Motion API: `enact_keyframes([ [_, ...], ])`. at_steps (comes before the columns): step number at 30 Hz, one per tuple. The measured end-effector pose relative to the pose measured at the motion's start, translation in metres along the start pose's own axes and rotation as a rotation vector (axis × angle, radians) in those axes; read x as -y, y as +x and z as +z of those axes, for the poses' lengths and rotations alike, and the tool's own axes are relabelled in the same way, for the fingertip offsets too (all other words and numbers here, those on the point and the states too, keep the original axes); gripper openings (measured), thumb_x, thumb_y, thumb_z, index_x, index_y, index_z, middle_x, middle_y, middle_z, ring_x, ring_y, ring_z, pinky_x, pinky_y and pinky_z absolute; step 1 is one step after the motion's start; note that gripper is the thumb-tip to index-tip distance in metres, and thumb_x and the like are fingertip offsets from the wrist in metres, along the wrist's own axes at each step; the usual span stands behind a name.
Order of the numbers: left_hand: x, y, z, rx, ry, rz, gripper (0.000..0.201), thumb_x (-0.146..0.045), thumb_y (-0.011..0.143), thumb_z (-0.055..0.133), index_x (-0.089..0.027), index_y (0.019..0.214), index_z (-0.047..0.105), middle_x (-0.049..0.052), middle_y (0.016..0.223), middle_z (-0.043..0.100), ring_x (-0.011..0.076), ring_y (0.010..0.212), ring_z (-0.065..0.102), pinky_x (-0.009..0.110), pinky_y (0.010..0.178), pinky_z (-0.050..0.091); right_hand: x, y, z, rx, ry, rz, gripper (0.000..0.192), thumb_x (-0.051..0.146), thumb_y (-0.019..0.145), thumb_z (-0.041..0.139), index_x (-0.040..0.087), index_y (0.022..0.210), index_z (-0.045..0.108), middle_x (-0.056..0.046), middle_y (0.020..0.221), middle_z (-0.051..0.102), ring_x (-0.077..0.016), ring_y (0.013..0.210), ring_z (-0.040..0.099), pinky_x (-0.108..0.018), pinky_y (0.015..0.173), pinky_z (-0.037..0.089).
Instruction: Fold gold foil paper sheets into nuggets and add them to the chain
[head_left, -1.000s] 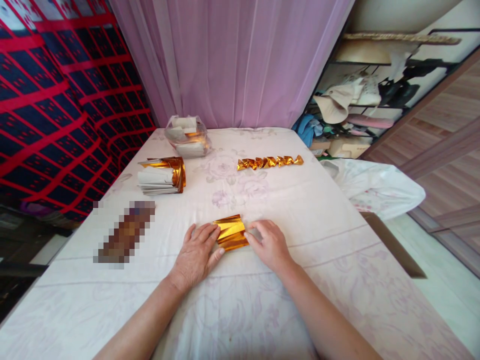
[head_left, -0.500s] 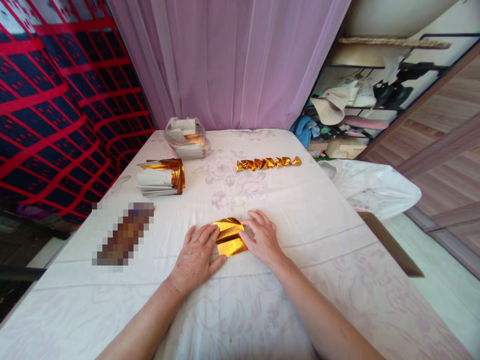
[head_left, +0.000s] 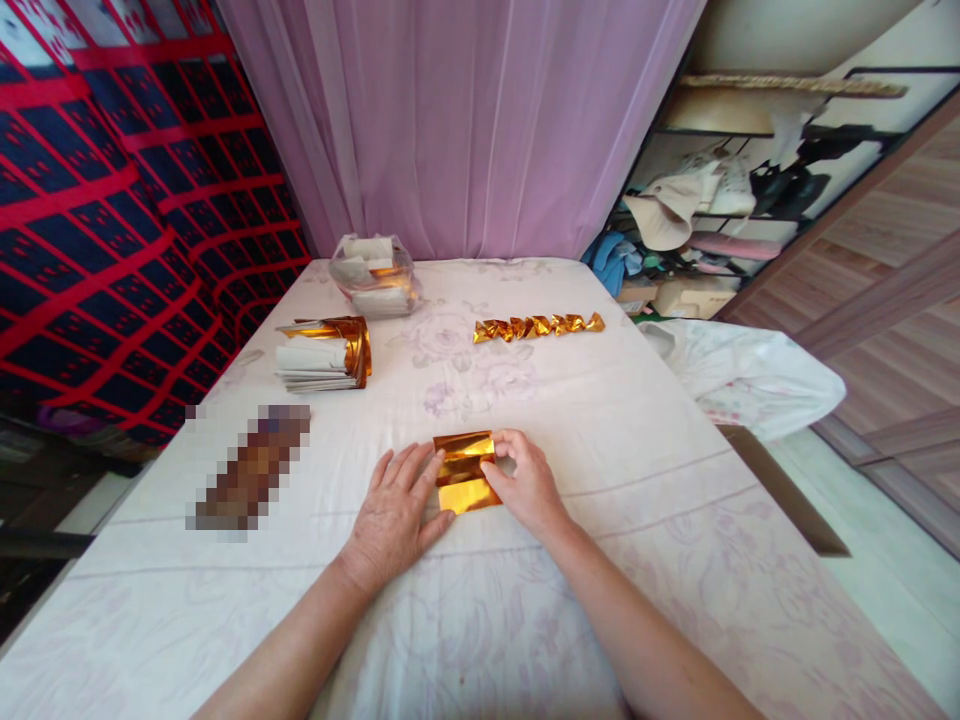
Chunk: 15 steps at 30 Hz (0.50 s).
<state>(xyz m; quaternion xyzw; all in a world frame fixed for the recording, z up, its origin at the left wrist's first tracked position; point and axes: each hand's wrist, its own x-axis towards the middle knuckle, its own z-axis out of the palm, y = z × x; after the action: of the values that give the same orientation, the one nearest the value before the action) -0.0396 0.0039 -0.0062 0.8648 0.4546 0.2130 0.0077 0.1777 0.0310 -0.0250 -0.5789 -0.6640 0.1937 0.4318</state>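
A folded sheet of gold foil paper lies on the cloth-covered table in front of me. My left hand lies flat with its fingertips pressing the sheet's left edge. My right hand pinches the sheet's right edge and lifts its upper flap. A row of several folded gold pieces lies further back in the middle.
A stack of white and gold sheets sits at the left, a clear plastic bag of sheets behind it. A pixelated object lies near the left edge. A pink curtain hangs behind; cluttered shelves stand right.
My right hand has moved in from the sheet's right side and taken hold of its edge, and the fold of the foil has shifted. My left hand has stayed in place.
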Motion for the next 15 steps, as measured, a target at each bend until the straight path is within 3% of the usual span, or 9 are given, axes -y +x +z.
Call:
enact_keyframes([
  [4,-0.006,0.000,-0.008,-0.098,-0.068,0.041,0.039,-0.025,0.090,0.056,-0.024,0.129,0.056,0.012,0.126,0.061,0.0293,0.116,0.055,0.050,0.099,0.044,0.005,-0.002,-0.001,-0.040,0.140,0.102,0.035,0.024,0.077,0.057,0.023,0.111,0.050,-0.001,0.083,0.070,-0.0185,0.080,0.068,-0.031,0.075,0.053],
  [7,-0.014,0.000,-0.012,-0.101,-0.156,0.071,0.028,-0.021,0.093,0.051,-0.023,0.119,0.062,0.009,0.114,0.067,0.0243,0.103,0.062,0.042,0.090,0.049,0.012,-0.003,-0.004,-0.072,0.174,0.110,0.045,0.025,0.078,0.057,0.023,0.122,0.045,0.001,0.080,0.071,-0.0170,0.072,0.068,-0.029,0.071,0.053],
  [10,-0.022,0.002,-0.010,-0.087,-0.248,0.046,0.031,-0.023,0.095,0.049,-0.022,0.125,0.060,0.010,0.119,0.067,0.0240,0.108,0.062,0.041,0.091,0.051,0.019,-0.005,-0.008,-0.086,0.123,0.063,0.044,0.024,0.079,0.057,0.023,0.122,0.045,0.002,0.080,0.071,-0.0175,0.074,0.068,-0.031,0.074,0.053],
  [15,-0.033,0.006,-0.005,-0.059,-0.404,-0.077,0.041,-0.037,0.095,0.050,-0.021,0.133,0.053,0.012,0.127,0.065,0.0261,0.117,0.060,0.043,0.096,0.051,0.029,-0.010,-0.011,-0.128,-0.020,-0.150,0.022,0.021,0.081,0.059,0.025,0.102,0.055,-0.002,0.083,0.072,-0.0216,0.086,0.066,-0.038,0.084,0.051],
])
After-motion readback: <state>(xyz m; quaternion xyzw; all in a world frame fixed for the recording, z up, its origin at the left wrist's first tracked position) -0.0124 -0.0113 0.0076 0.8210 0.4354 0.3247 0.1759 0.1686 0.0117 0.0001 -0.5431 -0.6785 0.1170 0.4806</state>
